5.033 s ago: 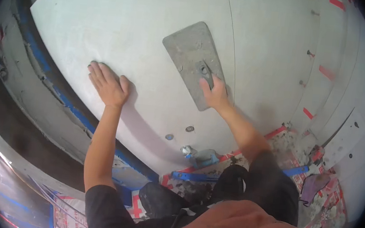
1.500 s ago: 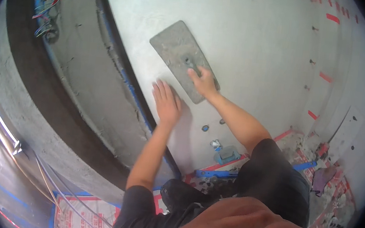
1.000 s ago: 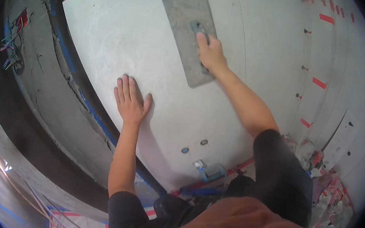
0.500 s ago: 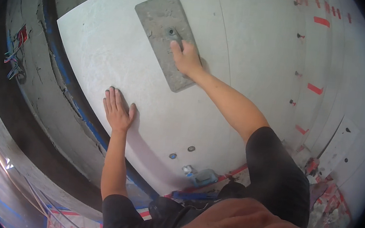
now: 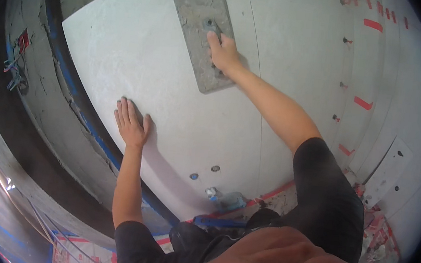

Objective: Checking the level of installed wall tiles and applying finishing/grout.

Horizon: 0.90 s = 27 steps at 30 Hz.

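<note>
A large pale wall panel (image 5: 99, 63) fills the middle of the view. My left hand (image 5: 131, 126) lies flat on it near its left edge, fingers stretched upward and thumb apart. Higher and to the right, my right hand (image 5: 221, 53) is closed round the handle of a grey, mortar-smeared rectangular float (image 5: 192, 11), whose flat plate rests against the panel near a thin vertical seam. Lower down on the panel are two small round holes (image 5: 194, 176) with a blurred metal fitting (image 5: 212, 192) below them.
A rough grey cement recess (image 5: 48, 114) with blue tape and loose wires (image 5: 13, 75) runs along the left. On the right are red tape strips (image 5: 373, 25) and small black pins (image 5: 342, 84). A blue bar (image 5: 216, 222) and littered floor covering (image 5: 74, 253) lie below.
Over the last half second the float has slid upward and a little to the right with my right hand, after shifting back and forth earlier. My left hand stays flat, slightly higher than half a second ago.
</note>
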Each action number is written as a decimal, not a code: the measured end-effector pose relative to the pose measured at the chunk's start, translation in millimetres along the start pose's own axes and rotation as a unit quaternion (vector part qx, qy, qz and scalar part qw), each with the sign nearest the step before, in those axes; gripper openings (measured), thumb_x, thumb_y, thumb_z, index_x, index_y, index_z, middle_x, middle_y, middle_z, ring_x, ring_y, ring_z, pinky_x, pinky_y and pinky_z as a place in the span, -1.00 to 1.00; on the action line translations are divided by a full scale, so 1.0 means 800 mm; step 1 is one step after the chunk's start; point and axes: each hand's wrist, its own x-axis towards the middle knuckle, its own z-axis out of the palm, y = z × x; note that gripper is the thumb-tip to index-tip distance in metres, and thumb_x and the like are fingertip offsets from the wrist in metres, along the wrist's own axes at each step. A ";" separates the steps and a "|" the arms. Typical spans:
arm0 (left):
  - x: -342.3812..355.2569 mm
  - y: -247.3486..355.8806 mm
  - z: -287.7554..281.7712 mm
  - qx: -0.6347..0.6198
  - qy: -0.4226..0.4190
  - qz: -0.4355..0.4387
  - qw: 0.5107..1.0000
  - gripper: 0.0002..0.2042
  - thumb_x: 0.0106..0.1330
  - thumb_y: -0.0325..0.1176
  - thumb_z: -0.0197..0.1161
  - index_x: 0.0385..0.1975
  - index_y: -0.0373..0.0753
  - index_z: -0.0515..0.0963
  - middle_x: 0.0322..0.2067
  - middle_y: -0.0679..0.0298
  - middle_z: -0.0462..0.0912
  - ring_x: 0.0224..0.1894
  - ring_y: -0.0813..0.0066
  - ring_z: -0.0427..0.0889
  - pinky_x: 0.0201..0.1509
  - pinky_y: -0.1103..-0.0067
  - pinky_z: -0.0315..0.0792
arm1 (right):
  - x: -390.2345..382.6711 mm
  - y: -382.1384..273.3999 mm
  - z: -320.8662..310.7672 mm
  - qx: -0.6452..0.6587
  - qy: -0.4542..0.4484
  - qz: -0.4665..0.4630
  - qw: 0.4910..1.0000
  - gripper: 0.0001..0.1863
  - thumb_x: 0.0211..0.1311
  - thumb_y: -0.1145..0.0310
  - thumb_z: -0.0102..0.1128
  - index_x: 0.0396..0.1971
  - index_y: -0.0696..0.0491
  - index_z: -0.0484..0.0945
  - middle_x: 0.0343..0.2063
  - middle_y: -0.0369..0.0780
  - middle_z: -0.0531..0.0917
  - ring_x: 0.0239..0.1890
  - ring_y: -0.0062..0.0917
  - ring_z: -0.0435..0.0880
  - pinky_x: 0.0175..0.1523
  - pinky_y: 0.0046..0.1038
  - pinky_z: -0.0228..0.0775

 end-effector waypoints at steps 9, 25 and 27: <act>-0.014 -0.023 0.009 0.005 0.023 -0.003 1.000 -0.29 0.30 -0.12 0.24 0.39 -0.38 0.27 0.44 -0.09 0.25 0.51 -0.10 0.16 0.53 0.02 -0.01 | -0.078 -0.016 -0.007 0.117 0.022 -0.138 0.983 -0.58 0.48 -0.01 0.10 -0.34 0.09 0.47 -0.60 -0.34 0.51 -0.52 -0.66 0.51 -0.50 -0.47 0.36; -0.013 -0.014 0.016 -0.004 0.024 0.078 0.997 -0.36 0.41 -0.10 0.12 0.38 -0.42 0.29 0.42 -0.13 0.26 0.49 -0.18 0.17 0.50 0.01 0.04 | -0.300 0.188 -0.011 -0.052 0.083 0.101 0.990 -0.61 0.47 0.04 0.13 -0.41 0.07 0.44 -0.65 -0.39 0.43 -0.65 -0.70 0.38 -0.57 -0.51 0.25; -0.017 -0.022 0.017 0.000 0.020 0.080 0.997 -0.31 0.40 -0.07 0.14 0.40 -0.43 0.25 0.44 -0.14 0.23 0.50 -0.19 0.15 0.51 -0.01 0.01 | -0.298 0.167 -0.010 0.052 0.047 0.119 0.990 -0.63 0.46 0.07 0.15 -0.41 0.06 0.44 -0.63 -0.40 0.41 -0.62 -0.70 0.39 -0.55 -0.51 0.26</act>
